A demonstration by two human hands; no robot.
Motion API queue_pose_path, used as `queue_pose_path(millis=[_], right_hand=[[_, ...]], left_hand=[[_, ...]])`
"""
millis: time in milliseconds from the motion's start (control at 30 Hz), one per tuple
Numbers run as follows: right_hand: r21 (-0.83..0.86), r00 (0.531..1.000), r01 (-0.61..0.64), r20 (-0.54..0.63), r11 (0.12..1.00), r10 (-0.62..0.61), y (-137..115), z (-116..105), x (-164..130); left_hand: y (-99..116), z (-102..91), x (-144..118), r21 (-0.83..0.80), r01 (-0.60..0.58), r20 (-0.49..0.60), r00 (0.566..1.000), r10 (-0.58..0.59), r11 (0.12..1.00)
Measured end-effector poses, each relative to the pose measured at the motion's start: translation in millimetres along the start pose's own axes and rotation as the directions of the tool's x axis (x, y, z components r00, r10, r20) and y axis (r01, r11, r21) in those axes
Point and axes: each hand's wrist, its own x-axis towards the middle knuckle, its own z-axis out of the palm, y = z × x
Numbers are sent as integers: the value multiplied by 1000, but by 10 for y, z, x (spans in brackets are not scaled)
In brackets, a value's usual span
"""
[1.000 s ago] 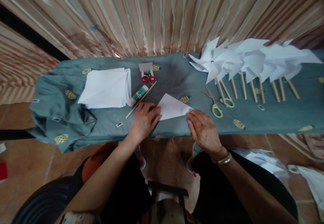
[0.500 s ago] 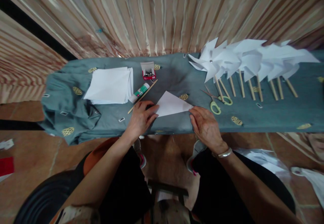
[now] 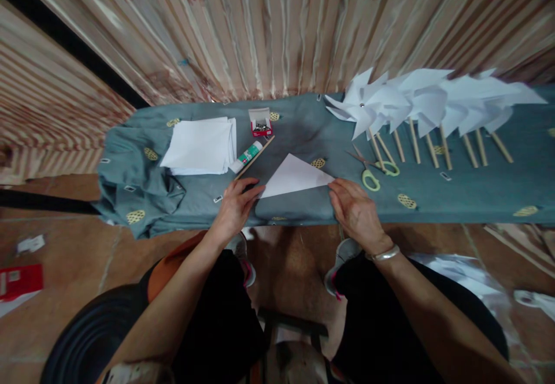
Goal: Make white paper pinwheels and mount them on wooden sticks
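A white sheet of paper [image 3: 295, 177], folded into a triangle, lies on the cloth-covered table with its peak pointing away from me. My left hand [image 3: 237, 202] pinches its left corner between thumb and fingers. At the right corner, my right hand [image 3: 353, 206] is closed on the paper too, fingertips pressed together. Just beyond my left hand are a thin wooden stick [image 3: 255, 157] and a glue stick [image 3: 246, 157]. Green-handled scissors [image 3: 372, 170] rest open-bladed to the right, beyond my right hand.
A stack of white paper [image 3: 199, 146] lies at the left. Behind the glue stick stands a small red box [image 3: 261, 126] of metal pins. Several paper pinwheels [image 3: 427, 100] on wooden sticks overlap along the back right. A curtain [image 3: 277, 31] hangs behind the green tablecloth [image 3: 468, 199].
My left hand has slid outward to the triangle's left corner, so more of the paper shows. The right hand keeps its hold. The view has shifted slightly.
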Motion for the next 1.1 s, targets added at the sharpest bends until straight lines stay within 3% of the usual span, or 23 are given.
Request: queue_pose_path(millis=[267, 400, 533, 633, 800, 967, 1100], right_hand=[[-5, 997, -60, -51, 998, 60, 37, -70, -42], [-110, 998, -53, 11, 993, 54, -149, -57, -59], [-231, 993, -48, 91, 972, 71, -360, -79, -45], [-294, 987, -30, 144, 955, 75, -463, -108, -31], [-299, 980, -26, 183, 954, 84, -549, -99, -57], [-171, 996, -22, 80, 985, 37, -394, -84, -92], [-50, 982, -181, -64, 982, 177, -138, -60, 9]], left_hand=[[-9, 20, 3, -117, 56, -103, 992, -69, 992], [209, 147, 34, -53, -47, -151, 988, 38, 997], [477, 308, 95, 25, -150, -25, 988, 151, 988], [604, 361, 162, 97, -140, 68, 989, 134, 985], [678, 358, 259, 183, -122, 110, 989, 103, 975], [688, 371, 302, 219, -133, 105, 988, 112, 967], [682, 389, 295, 216, -114, 84, 992, 98, 970]])
